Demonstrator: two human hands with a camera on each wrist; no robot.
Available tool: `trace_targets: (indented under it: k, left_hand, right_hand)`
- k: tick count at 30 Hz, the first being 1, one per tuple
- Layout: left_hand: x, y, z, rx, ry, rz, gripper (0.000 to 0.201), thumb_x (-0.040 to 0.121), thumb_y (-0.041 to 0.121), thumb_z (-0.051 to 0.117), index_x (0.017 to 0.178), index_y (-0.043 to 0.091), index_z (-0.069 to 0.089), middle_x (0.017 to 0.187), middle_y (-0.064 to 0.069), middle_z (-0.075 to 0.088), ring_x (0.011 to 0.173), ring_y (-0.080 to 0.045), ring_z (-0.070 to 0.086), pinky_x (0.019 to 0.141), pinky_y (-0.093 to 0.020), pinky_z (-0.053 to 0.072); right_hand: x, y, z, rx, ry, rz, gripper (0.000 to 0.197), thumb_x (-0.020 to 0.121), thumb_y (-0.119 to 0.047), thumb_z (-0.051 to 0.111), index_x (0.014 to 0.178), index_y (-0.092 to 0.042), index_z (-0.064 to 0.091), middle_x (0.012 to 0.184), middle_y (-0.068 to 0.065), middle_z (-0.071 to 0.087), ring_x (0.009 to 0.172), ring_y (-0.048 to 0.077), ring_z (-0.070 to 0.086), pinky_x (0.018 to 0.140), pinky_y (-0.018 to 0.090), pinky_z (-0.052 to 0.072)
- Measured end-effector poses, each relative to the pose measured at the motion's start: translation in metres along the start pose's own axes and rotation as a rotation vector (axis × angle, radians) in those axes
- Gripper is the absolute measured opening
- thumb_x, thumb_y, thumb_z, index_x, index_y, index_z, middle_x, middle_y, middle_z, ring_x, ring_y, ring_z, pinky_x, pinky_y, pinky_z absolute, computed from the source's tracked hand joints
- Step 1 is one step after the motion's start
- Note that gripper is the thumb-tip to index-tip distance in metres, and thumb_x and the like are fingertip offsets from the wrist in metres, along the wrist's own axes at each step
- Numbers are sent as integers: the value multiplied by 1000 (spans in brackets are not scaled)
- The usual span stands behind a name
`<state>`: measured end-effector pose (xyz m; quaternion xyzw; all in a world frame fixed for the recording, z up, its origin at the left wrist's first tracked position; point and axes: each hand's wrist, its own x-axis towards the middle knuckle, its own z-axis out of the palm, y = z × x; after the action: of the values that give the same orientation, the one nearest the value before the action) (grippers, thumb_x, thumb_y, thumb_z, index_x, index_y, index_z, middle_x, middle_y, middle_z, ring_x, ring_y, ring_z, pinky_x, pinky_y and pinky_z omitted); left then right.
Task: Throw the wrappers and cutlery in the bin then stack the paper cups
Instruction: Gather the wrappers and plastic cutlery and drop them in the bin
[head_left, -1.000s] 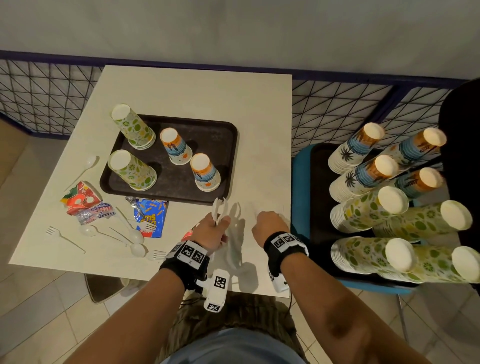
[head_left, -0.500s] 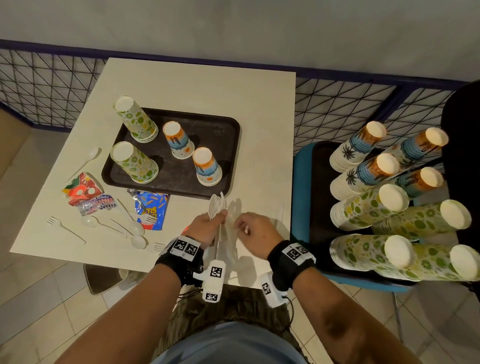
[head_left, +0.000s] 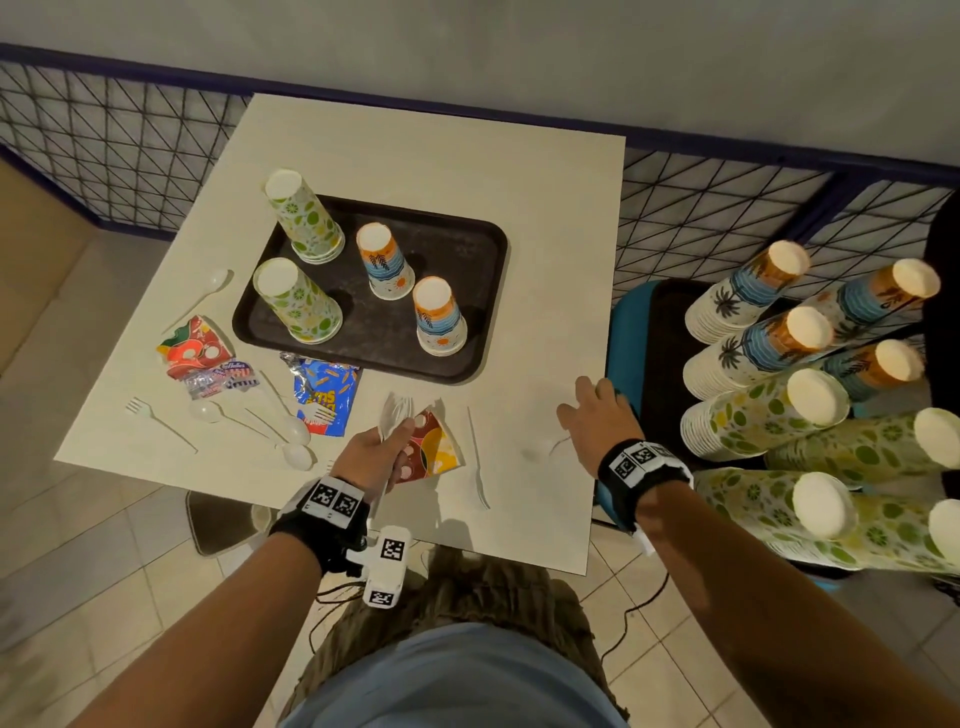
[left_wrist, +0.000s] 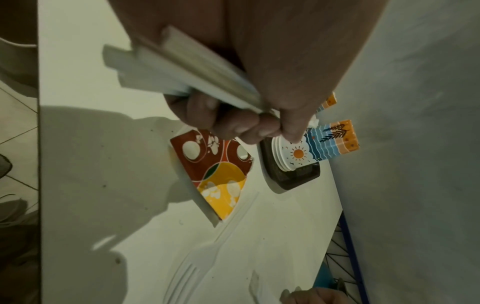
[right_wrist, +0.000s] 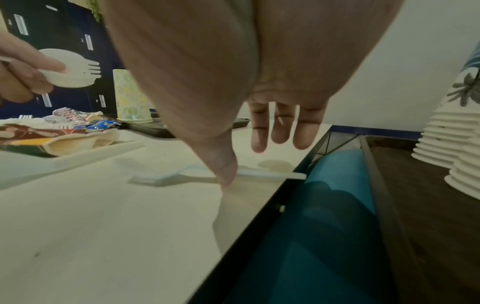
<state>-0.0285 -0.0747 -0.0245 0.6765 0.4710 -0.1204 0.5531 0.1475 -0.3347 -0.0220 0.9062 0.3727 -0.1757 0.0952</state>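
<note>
My left hand (head_left: 384, 444) grips a bundle of white plastic cutlery (head_left: 395, 413) over the table's front edge; the handles (left_wrist: 182, 70) fan out of the fist in the left wrist view. Just right of it lies a red-and-yellow wrapper (head_left: 434, 447). My right hand (head_left: 595, 402) is open with straight fingers (right_wrist: 280, 127), low over a white utensil (head_left: 545, 448) near the table's right edge. A fork (head_left: 478, 465) lies between the hands. A blue wrapper (head_left: 327, 395), a red wrapper (head_left: 192, 348), a silvery wrapper (head_left: 223, 378) and loose spoons (head_left: 293, 434) lie at the left. Several upturned cups (head_left: 439, 317) stand on the dark tray (head_left: 467, 249).
Long stacks of paper cups (head_left: 769, 410) lie on a blue chair (head_left: 623, 332) right of the table. A wire fence (head_left: 130, 156) and a wall run behind. A dark object (head_left: 218, 519) sits on the floor under the table's front edge. No bin shows.
My right hand has left the left hand's side and moved right to the table's edge, fingers now spread. The left hand still holds the cutlery, and the red-and-yellow wrapper is now uncovered.
</note>
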Motion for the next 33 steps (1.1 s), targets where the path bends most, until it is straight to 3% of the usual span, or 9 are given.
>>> trace_targets:
  k: [3, 7, 10, 13, 16, 22, 26, 30, 33]
  left_hand:
    - [-2, -5, -3, -12, -3, -22, 54, 83, 68, 61, 68, 17, 51, 49, 1, 49, 46, -16, 41, 55, -30, 36]
    - [-6, -6, -1, -94, -3, -49, 44, 90, 55, 67, 76, 14, 54, 54, 1, 45, 46, -13, 35, 48, -25, 31]
    - [-11, -5, -1, -125, -27, -44, 39, 91, 50, 67, 81, 14, 59, 56, 0, 44, 48, -12, 34, 47, -25, 29]
    - [-12, -5, -3, -144, -30, -22, 30, 91, 45, 69, 84, 16, 63, 58, -2, 46, 51, -14, 35, 50, -27, 29]
    - [-11, -7, -4, -144, -25, -10, 26, 91, 42, 70, 84, 18, 62, 53, 1, 47, 50, -15, 37, 50, -27, 30]
    - [-10, -6, -7, -176, -33, -6, 30, 92, 38, 70, 87, 11, 58, 58, -3, 45, 46, -13, 36, 45, -23, 32]
    - [-7, -5, -14, -211, -52, -6, 33, 87, 44, 73, 95, 13, 64, 56, 2, 53, 46, -12, 38, 47, -23, 33]
    - [-11, 7, -16, -241, -50, 23, 48, 74, 58, 80, 91, 15, 64, 54, 8, 59, 45, -10, 48, 48, -24, 39]
    - [-21, 18, -13, -339, -110, 82, 33, 84, 41, 80, 97, 13, 67, 54, 5, 67, 43, -4, 60, 44, -18, 46]
  right_hand:
    - [2, -7, -1, 120, 23, 24, 30, 87, -10, 54, 116, -13, 57, 121, 8, 47, 110, 30, 46, 91, 42, 44]
    - [-2, -50, -11, 640, -21, 161, 22, 99, -24, 44, 118, -12, 46, 103, 10, 58, 90, 32, 62, 74, 35, 46]
    - [0, -89, -10, 815, -148, 270, 45, 100, -33, 49, 137, -7, 44, 122, 13, 61, 108, 33, 62, 83, 31, 45]
    - [7, -113, 1, 838, -265, 318, 56, 93, -38, 63, 135, -4, 50, 132, 15, 61, 121, 33, 59, 96, 34, 48]
    - [8, -122, 6, 762, -284, 318, 47, 91, -36, 66, 125, -5, 57, 125, 14, 66, 113, 34, 64, 87, 32, 50]
    - [6, -117, 0, 710, -217, 363, 36, 95, -30, 53, 122, -6, 57, 122, 16, 65, 111, 36, 63, 88, 35, 49]
    - [-3, -113, -12, 841, -91, 325, 39, 101, -25, 42, 135, -6, 46, 121, 19, 62, 106, 38, 62, 87, 36, 48]
    - [-11, -129, -28, 1155, -66, 237, 21, 100, -23, 38, 119, -15, 37, 93, 19, 64, 76, 36, 64, 73, 51, 58]
    - [-17, -152, -44, 1303, -58, 144, 5, 104, -22, 38, 105, -19, 34, 81, 3, 55, 56, 19, 54, 53, 39, 50]
